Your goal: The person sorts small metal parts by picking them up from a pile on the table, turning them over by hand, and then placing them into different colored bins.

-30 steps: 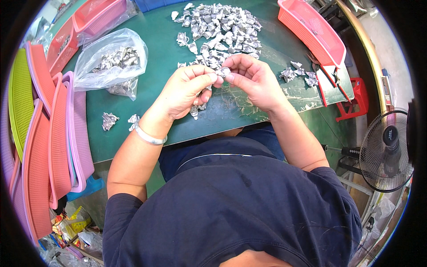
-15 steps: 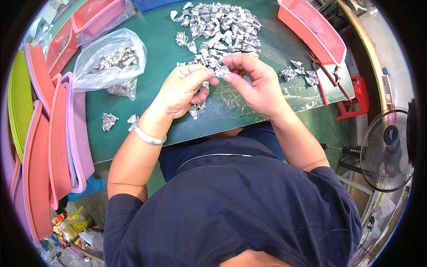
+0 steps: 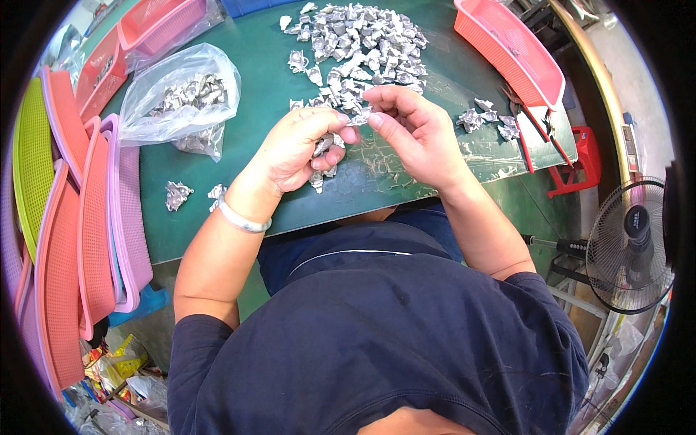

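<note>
My left hand point(image 3: 293, 148) is closed, with a small silvery metal part point(image 3: 324, 144) in its curled fingers. Its thumb and forefinger meet at the near edge of another such part point(image 3: 359, 117). On the other side of that part, my right hand point(image 3: 424, 138) has its thumb tip against it, the fingers bent above. Exactly how the right fingers grip it is partly hidden. Just beyond both hands spreads a large heap of the same irregular metal parts point(image 3: 370, 40) on the green table point(image 3: 254, 72).
A clear plastic bag point(image 3: 138, 109) of metal parts stands left, with a loose part point(image 3: 177, 196) nearer me. Red-handled pliers point(image 3: 525, 141) lie right, beside a few parts point(image 3: 475, 119) and a pink basket point(image 3: 518, 58). Stacked baskets point(image 3: 61, 268) flank the left; a fan point(image 3: 631, 239) stands right.
The right thumb and the part between my hands have shifted slightly. The left fingers have opened a little, showing more of the part inside them. The heap looks unchanged.
</note>
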{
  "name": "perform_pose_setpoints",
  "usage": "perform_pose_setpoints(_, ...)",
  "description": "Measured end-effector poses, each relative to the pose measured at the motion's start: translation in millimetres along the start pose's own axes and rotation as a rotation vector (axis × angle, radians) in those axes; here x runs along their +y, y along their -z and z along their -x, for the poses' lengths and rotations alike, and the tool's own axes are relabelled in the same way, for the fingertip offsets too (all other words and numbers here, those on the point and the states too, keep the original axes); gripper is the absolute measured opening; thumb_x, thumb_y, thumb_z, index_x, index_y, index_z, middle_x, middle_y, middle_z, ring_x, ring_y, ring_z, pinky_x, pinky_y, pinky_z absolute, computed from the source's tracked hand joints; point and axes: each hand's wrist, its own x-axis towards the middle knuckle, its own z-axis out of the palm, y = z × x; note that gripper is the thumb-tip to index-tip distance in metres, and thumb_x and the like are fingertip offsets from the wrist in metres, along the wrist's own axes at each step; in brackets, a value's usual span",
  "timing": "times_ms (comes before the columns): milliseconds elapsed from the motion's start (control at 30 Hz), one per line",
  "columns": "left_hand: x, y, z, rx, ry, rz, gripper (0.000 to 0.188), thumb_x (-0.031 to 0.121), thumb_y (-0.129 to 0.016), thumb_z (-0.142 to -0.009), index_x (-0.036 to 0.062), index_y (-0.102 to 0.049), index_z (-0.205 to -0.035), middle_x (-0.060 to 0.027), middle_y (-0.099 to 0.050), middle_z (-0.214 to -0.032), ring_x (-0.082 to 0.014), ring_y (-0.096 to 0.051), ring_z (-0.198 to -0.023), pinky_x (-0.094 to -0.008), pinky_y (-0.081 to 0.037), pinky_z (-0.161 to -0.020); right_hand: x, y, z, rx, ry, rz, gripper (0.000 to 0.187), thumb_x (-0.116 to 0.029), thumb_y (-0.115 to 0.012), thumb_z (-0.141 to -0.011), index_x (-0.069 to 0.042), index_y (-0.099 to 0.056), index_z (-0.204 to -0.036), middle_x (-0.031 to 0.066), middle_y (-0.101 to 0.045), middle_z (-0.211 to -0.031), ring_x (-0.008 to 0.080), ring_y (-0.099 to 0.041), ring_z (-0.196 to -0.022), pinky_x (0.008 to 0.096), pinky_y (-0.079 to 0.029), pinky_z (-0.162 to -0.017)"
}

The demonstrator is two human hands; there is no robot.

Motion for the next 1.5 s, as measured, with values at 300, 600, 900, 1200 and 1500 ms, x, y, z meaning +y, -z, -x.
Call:
perform_pose_setpoints(300, -1.5, 2.0, -1.2, -0.04, -0.003, -0.008, 0.015, 0.014, -0.055, -0.084, -0.0002, -0.059, -0.079, -0.0076, -0.059, -0.075, -0.0088, -0.047, -0.05, -0.0177, -0.032, -0.039, 4.3, 0.5, -0.2, -0.008, -0.014, -0.077, 0.026, 0.0, -0.054, -0.085, 0.001, -0.053, -0.111, 0.004, -0.057, -0.099, 0.0091, -0.053, -0.093, 0.0226, -0.043, -0.082)
perform_pose_setpoints(600, -3.1, -2.0, 0.3, -0.017, -0.02, -0.04, 0.013, 0.013, -0.056, -0.083, 0.0008, -0.058, -0.083, -0.0075, -0.06, -0.08, -0.0081, -0.047, -0.05, -0.0164, -0.031, -0.04, 5.8, 2.7, -0.3, -0.026, 0.017, -0.094, 0.031, 0.004, -0.051, -0.085, 0.001, -0.049, -0.115, 0.0077, -0.058, -0.105, 0.012, -0.054, -0.098, 0.0247, -0.043, -0.085)
perform_pose_setpoints(900, -2.9, 0.4, 0.3, -0.053, -0.001, -0.04, 0.014, 0.014, -0.058, -0.084, 0.0004, -0.058, -0.087, -0.0068, -0.061, -0.082, -0.0079, -0.049, -0.054, -0.0175, -0.035, -0.044, 0.3, 2.8, 0.1, -0.02, 0.042, -0.083, 0.033, 0.006, -0.05, -0.084, 0.002, -0.048, -0.116, 0.009, -0.058, -0.106, 0.0121, -0.054, -0.096, 0.0246, -0.044, -0.084)
perform_pose_setpoints(1200, -3.3, -0.1, 1.1, -0.06, 0.01, -0.049, 0.013, 0.015, -0.059, -0.085, 0.0017, -0.059, -0.087, -0.006, -0.061, -0.083, -0.0083, -0.049, -0.056, -0.0178, -0.036, -0.045, -1.5, 2.3, -0.3, -0.021, 0.06, -0.084, 0.035, 0.007, -0.051, -0.083, 0.002, -0.047, -0.118, 0.01, -0.058, -0.105, 0.0119, -0.055, -0.096, 0.0238, -0.044, -0.083)
perform_pose_setpoints(1500, -3.6, 0.6, 0.5, -0.08, 0.007, -0.045, 0.013, 0.015, -0.059, -0.085, 0.0017, -0.059, -0.087, -0.0057, -0.061, -0.083, -0.0081, -0.049, -0.056, -0.0174, -0.036, -0.045, -2.4, 1.8, -1.2, -0.011, 0.063, -0.071, 0.035, 0.007, -0.051, -0.083, 0.002, -0.047, -0.118, 0.0102, -0.058, -0.104, 0.0126, -0.055, -0.096, 0.0241, -0.045, -0.083)
